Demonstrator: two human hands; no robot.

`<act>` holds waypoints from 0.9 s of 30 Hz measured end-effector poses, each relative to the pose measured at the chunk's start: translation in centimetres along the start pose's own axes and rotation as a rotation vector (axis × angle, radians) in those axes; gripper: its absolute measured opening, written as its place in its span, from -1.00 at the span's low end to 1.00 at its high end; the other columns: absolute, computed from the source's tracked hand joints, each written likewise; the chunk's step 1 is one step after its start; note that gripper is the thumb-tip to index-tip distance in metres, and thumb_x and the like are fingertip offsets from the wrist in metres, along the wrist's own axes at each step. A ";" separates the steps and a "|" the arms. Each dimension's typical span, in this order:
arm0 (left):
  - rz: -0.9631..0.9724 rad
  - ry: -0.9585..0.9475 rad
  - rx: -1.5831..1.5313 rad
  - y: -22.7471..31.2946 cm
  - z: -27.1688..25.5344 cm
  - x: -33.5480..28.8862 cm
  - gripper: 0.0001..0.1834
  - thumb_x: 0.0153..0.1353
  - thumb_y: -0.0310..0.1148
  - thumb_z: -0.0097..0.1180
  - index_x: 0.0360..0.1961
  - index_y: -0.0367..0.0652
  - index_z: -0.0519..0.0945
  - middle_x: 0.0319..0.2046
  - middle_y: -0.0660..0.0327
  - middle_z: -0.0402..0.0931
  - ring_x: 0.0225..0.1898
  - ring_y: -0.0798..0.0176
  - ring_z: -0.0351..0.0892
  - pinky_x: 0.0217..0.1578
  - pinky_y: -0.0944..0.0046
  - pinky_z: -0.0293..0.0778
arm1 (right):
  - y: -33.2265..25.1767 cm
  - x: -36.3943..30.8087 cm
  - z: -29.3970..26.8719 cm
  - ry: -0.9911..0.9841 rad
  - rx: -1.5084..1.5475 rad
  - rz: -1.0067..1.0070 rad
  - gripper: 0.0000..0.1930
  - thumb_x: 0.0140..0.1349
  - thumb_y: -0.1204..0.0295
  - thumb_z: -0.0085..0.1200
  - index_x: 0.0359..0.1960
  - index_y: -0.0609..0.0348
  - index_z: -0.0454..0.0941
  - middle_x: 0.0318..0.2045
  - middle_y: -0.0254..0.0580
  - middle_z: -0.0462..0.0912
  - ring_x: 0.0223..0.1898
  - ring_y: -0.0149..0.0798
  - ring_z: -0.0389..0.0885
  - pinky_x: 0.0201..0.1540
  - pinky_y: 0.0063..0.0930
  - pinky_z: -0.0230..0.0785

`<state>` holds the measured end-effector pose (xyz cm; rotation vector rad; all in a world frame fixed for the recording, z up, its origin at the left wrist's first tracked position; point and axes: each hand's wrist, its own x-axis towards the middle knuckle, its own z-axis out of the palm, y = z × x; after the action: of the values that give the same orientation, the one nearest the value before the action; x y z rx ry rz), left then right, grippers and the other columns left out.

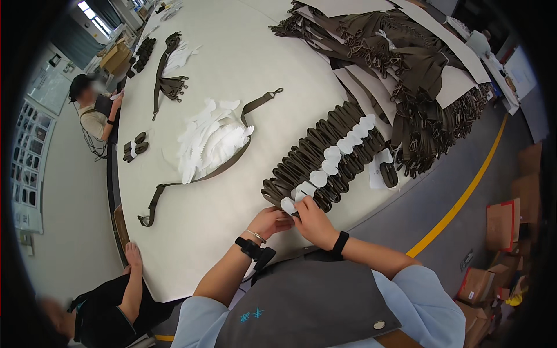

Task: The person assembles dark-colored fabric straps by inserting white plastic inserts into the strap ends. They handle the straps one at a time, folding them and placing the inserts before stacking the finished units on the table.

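Note:
A long row of folded dark brown straps [316, 152] lies on the table, with white bands [332, 154] around the middles of the bundles. At the near end of the row, my left hand [271, 223] is closed at the lower edge of the last folded strap [277, 194]. My right hand [315, 223] pinches the same bundle beside its white band [288, 205]. Both hands partly hide that bundle. Left of the row, a loose strap [223, 166] with metal hooks curves around a pile of white paper strips [206, 139].
A large heap of brown straps [418, 64] covers the far right of the pale table [232, 243]. One banded bundle [389, 173] lies apart near the right edge. Two people, one seated person [93, 119] and one near person [110, 307], are at the left side. Cardboard boxes [502, 225] stand at right.

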<state>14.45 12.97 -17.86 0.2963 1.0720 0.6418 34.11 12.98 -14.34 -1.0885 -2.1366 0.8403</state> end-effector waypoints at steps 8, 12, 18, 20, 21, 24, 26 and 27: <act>0.393 0.194 1.091 -1.5 -0.9 2.5 -0.73 0.32 -0.33 0.04 -0.15 -0.37 0.55 -0.38 0.00 0.66 -0.43 0.10 0.73 -0.29 0.13 0.63 | -0.4 -0.4 3.1 -0.133 -0.696 0.044 -0.82 0.09 0.54 0.05 -0.26 0.23 0.38 -0.28 -0.05 0.46 -0.25 -0.08 0.57 -0.38 -0.34 0.55; 0.375 0.046 1.060 -0.5 -3.1 1.2 -0.72 0.30 -0.28 0.10 -0.25 -0.37 0.57 -0.45 0.02 0.66 -0.47 0.17 0.71 -0.35 0.23 0.58 | -0.4 0.1 3.9 -0.179 -0.773 0.053 -0.82 0.10 0.49 0.12 -0.29 0.19 0.40 -0.33 -0.08 0.54 -0.25 -0.06 0.59 -0.34 -0.29 0.54; 0.679 0.642 1.013 5.2 -15.6 -4.4 -0.80 0.23 -0.30 0.13 -0.28 -0.23 0.62 -0.33 -0.03 0.65 -0.22 -0.12 0.63 -0.13 0.02 0.53 | -10.4 6.6 -3.0 -0.353 0.063 0.186 -0.42 0.19 0.58 0.12 0.27 0.26 0.27 -0.54 -0.10 0.57 -0.51 -0.09 0.60 -0.43 -0.39 0.48; 0.770 0.924 0.990 6.5 -21.1 -6.3 -0.81 0.17 -0.39 0.14 -0.22 -0.24 0.60 -0.26 -0.04 0.61 -0.17 -0.11 0.60 -0.08 0.04 0.51 | -18.6 9.9 -6.8 -0.355 0.864 0.121 -0.31 0.22 0.66 0.04 0.41 0.23 0.11 -0.60 -0.07 0.55 -0.61 -0.13 0.56 -0.51 -0.43 0.44; 0.838 1.059 1.012 6.9 -23.9 -7.6 -0.78 0.14 -0.45 0.15 -0.17 -0.25 0.59 -0.21 -0.03 0.59 -0.13 -0.09 0.58 -0.05 0.07 0.50 | -21.6 11.0 -7.8 -0.351 1.171 -0.065 -0.27 0.22 0.70 0.02 0.44 0.23 0.04 -0.59 -0.04 0.56 -0.62 -0.15 0.55 -0.54 -0.45 0.43; 0.870 1.313 1.075 9.0 -28.3 -10.1 -0.64 0.09 -0.50 0.13 -0.03 -0.26 0.54 0.03 -0.01 0.45 0.10 -0.11 0.41 0.10 0.06 0.39 | -25.6 14.3 -7.9 -0.821 1.226 -0.568 -0.58 0.15 0.73 0.08 0.10 0.34 0.45 -0.53 0.04 0.62 -0.61 -0.21 0.56 -0.55 -0.45 0.45; 0.824 1.419 1.145 9.6 -31.7 -10.6 -0.51 0.08 -0.52 0.12 0.11 -0.26 0.47 0.16 0.00 0.38 0.23 -0.10 0.31 0.19 -0.01 0.31 | -26.5 14.9 -6.8 -0.858 1.040 -0.604 -0.75 0.13 0.72 0.11 -0.12 0.37 0.62 -0.51 0.00 0.64 -0.60 -0.25 0.57 -0.55 -0.45 0.44; 0.772 1.471 1.211 9.7 -33.1 -10.6 -0.46 0.08 -0.52 0.12 0.16 -0.26 0.43 0.20 0.01 0.34 0.27 -0.09 0.27 0.21 -0.06 0.27 | -26.1 14.8 -6.1 -0.792 0.912 -0.517 -0.80 0.13 0.71 0.12 -0.20 0.37 0.65 -0.52 -0.04 0.64 -0.60 -0.26 0.57 -0.55 -0.46 0.43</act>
<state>-21.51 11.46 -20.52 1.4777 2.7918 0.7990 19.09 14.93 12.28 0.3112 -1.9958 1.8854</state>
